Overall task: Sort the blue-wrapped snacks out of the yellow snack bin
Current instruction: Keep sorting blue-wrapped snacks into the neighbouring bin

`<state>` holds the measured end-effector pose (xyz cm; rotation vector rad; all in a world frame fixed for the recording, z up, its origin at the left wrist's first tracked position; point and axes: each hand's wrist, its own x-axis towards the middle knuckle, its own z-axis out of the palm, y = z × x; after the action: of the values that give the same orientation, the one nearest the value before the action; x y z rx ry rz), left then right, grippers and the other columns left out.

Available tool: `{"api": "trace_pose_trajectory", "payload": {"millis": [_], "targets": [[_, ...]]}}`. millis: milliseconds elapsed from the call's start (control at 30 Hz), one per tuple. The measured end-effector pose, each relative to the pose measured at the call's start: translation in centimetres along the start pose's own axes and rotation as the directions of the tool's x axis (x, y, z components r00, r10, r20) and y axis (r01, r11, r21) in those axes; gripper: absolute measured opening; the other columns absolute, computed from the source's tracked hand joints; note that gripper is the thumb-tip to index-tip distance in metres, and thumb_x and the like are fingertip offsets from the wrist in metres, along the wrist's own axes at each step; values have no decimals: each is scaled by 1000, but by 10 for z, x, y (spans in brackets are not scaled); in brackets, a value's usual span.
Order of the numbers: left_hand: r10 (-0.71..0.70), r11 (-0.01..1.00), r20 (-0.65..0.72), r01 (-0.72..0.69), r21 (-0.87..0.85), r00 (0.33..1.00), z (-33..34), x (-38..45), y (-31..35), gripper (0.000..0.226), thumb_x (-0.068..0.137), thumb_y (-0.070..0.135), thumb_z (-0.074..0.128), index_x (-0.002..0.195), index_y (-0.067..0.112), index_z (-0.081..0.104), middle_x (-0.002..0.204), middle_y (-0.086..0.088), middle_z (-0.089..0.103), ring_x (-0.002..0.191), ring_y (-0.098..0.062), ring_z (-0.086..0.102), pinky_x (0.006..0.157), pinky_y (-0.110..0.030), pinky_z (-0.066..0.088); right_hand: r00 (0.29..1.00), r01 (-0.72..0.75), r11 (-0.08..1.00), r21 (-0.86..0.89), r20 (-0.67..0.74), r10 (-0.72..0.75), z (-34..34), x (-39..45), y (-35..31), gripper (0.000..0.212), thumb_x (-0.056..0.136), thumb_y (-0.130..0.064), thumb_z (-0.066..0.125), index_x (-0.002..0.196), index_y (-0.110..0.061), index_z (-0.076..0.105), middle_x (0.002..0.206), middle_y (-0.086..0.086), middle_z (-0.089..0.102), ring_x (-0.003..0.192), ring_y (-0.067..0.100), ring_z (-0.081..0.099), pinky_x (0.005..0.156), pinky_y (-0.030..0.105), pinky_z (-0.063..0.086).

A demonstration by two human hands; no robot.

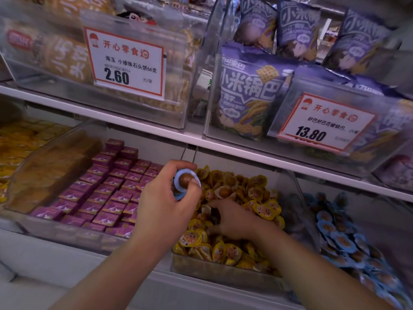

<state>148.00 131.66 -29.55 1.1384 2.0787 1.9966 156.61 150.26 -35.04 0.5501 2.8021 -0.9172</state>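
My left hand is raised over the left edge of the yellow snack bin and holds a blue-wrapped snack, a brown ball in a light blue cup; a second blue rim shows below it in the same hand. The clear bin is heaped with yellow-wrapped snacks. My right hand is down in the heap near the middle, palm down, fingers curled among the pieces. What those fingers touch is hidden.
To the right stands a bin of blue-wrapped snacks. On the left is a bin of purple boxes. The white shelf board above carries clear bins with purple snack bags and price tags.
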Motion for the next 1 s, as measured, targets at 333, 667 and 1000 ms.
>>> {"api": "trace_pose_trajectory", "payload": {"millis": [333, 667, 1000], "targets": [[-22, 999, 17, 23, -26, 1000, -4, 1, 1, 10, 84, 37, 58, 93, 40, 60, 84, 18, 66, 71, -6, 63, 51, -19, 48, 966, -256, 838, -482, -149, 209, -56, -11, 16, 11, 82, -19, 62, 76, -14, 70, 82, 6, 68, 82, 24, 65, 65, 31, 50], [-9, 1000, 26, 9, 17, 1000, -5, -2, 2, 16, 85, 38, 56, 100, 43, 58, 90, 21, 64, 77, -5, 63, 58, -24, 51, 950, -247, 926, -285, -261, 173, 9, -2, 2, 48, 85, -37, 72, 130, -29, 59, 119, -2, 66, 108, 19, 62, 86, 32, 53], [169, 967, 72, -180, 182, 983, -3, 2, 2, 16, 100, 32, 49, 108, 31, 64, 102, 21, 59, 98, -1, 58, 74, -13, 45, 788, -1, 934, 358, -575, 221, -56, -46, -27, 26, 78, -9, 82, 96, -23, 72, 89, -14, 71, 75, -12, 65, 66, 2, 45]]}}
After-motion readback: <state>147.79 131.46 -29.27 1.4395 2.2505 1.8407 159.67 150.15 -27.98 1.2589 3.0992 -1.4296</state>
